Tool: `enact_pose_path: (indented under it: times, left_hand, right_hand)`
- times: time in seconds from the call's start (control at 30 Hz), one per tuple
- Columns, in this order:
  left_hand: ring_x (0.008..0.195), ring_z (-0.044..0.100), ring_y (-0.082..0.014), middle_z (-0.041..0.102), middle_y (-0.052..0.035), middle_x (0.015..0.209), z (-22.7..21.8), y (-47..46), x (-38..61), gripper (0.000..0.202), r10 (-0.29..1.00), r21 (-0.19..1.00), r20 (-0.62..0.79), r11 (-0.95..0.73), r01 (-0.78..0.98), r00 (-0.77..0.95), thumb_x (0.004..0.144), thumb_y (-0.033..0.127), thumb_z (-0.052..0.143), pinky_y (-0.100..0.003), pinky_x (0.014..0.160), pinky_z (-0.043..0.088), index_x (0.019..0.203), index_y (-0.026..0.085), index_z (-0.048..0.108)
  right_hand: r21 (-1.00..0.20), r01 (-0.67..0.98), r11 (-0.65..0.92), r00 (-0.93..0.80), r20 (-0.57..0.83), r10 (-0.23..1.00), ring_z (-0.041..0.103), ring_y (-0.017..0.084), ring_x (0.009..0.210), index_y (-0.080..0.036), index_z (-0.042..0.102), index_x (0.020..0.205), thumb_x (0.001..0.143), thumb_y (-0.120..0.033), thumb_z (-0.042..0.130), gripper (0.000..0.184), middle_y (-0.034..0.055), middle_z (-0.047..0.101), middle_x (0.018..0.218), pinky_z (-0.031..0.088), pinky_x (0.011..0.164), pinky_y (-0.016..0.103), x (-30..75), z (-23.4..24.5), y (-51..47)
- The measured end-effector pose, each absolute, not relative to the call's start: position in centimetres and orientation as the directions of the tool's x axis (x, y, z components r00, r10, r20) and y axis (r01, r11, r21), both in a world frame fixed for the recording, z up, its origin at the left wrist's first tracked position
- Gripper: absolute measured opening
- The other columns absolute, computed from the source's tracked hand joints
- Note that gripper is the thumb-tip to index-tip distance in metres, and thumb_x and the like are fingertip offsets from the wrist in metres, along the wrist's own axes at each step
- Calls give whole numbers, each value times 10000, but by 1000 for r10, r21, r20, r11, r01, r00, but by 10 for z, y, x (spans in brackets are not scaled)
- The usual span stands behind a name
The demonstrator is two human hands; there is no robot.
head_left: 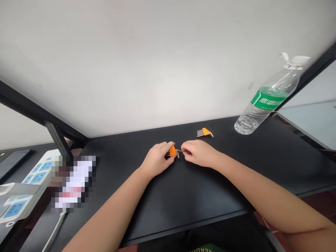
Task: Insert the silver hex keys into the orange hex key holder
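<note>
My left hand [156,160] is closed around an orange hex key holder [173,151] with several metal keys in it, resting on the black table [183,196]. My right hand [198,153] pinches the end of one metal hex key [179,151] sticking out of that holder. The two hands nearly touch at the table's middle. A second orange hex key holder [205,132], with its keys fanned to the left, lies on the table just beyond my right hand.
A clear plastic water bottle [267,99] with a green label stands at the back right. A white power strip [23,185] with blue sockets and a cable lies at the left. A white wall rises behind the table.
</note>
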State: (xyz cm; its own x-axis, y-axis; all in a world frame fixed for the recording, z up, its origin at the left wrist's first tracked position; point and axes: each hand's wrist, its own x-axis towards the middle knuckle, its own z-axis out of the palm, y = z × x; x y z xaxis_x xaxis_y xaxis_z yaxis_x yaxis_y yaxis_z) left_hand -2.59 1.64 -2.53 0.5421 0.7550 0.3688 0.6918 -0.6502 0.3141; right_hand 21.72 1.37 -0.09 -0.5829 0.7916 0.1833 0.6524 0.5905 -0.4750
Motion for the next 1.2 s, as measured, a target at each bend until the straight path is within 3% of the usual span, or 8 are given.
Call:
enact_pose_path:
  times: [0.13,0.47,0.7,1.2]
  left_hand:
    - [778,618,-157,658,1,886,-26,15,-26,407,714,333,412,-696,636,566,886,203,654,-300,752,529,1286,241,591]
    - [838,653,-175,690,-19,929,-25,14,-25,350,709,357,419,-703,615,567,878,234,684,-327,809,541,1223,220,626]
    - [854,675,-198,720,-25,941,-26,13,-22,340,676,295,420,-733,613,605,881,249,683,-365,833,530,1214,220,624]
    - [837,673,-201,728,-31,930,-25,12,-22,326,658,244,417,-745,620,627,895,262,668,-380,829,524,1216,214,629]
  right_hand:
    - [-550,577,604,-605,209,768,462,103,655,-190,507,761,854,-70,569,164,-22,581,758,324,616,246,216,-3,13]
    - [-696,523,492,-588,123,799,510,108,649,-193,611,795,863,-140,584,90,-24,601,742,391,617,250,222,-3,16]
    - [-844,471,257,-551,-53,833,518,110,630,-202,678,861,858,-226,608,74,-35,627,726,421,592,244,224,2,14]
    - [-921,389,-3,-493,-210,844,502,74,481,-195,689,877,860,-257,676,65,-39,607,685,413,418,196,227,2,18]
